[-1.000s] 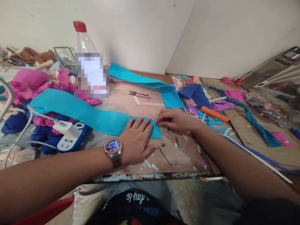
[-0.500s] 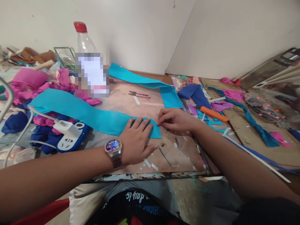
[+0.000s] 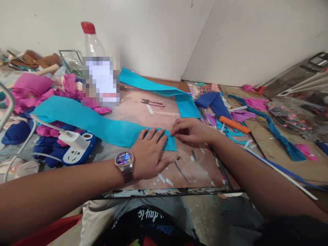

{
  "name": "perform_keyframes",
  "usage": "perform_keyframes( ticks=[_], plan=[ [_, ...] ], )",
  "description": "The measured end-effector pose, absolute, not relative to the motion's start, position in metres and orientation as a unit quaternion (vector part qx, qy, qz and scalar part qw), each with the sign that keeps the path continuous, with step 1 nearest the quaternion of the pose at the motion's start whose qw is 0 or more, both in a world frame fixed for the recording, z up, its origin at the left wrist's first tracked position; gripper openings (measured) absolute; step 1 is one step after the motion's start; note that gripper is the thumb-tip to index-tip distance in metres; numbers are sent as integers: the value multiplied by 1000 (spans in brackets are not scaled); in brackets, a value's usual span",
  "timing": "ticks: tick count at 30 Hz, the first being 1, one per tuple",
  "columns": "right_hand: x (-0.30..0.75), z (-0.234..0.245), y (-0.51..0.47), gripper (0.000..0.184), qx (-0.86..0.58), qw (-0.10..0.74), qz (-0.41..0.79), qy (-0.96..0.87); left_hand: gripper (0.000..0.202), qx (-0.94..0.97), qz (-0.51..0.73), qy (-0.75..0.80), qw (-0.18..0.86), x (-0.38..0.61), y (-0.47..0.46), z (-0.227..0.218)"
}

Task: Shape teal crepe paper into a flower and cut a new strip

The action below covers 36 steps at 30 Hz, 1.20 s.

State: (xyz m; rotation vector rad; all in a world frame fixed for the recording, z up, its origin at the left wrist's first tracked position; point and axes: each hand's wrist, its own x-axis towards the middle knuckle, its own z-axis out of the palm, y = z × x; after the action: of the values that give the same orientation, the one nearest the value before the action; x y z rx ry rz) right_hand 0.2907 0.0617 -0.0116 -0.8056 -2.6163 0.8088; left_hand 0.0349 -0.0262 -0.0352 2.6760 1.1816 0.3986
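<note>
A long turquoise fabric strip (image 3: pixel 115 131) runs from the pile on the left across the board to its cut end near the middle. My left hand (image 3: pixel 150 150), with a watch (image 3: pixel 124 159) on the wrist, lies flat on the strip near that end, fingers spread. At the end's upper corner, my right hand (image 3: pixel 188 131) pinches the strip's edge between thumb and fingers. A narrow line, like a fold, shows between the hands; its details are too small to make out. Beyond them lie pink-handled thread snips (image 3: pixel 153 103) and a second turquoise strip (image 3: pixel 153 88), folded over at its right end.
On the left are a power strip (image 3: pixel 77 150) with a white plug, crumpled pink fabric (image 3: pixel 33 87) and a red-capped bottle (image 3: pixel 88 28) behind a blurred phone. To the right lie an orange cutter (image 3: pixel 233 124), blue fabric (image 3: pixel 214 102), scraps and a pincushion (image 3: pixel 287 118).
My right fingertips have shifted very slightly left at the strip's edge. My left hand stays flat in the same place.
</note>
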Motion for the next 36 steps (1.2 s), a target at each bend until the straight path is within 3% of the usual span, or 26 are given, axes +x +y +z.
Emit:
perform_keyframes(
  ticks=[36],
  plan=[
    [293, -13, 66, 20, -266, 93, 307, -909, 75, 903, 137, 396, 96, 35, -26, -35]
  ],
)
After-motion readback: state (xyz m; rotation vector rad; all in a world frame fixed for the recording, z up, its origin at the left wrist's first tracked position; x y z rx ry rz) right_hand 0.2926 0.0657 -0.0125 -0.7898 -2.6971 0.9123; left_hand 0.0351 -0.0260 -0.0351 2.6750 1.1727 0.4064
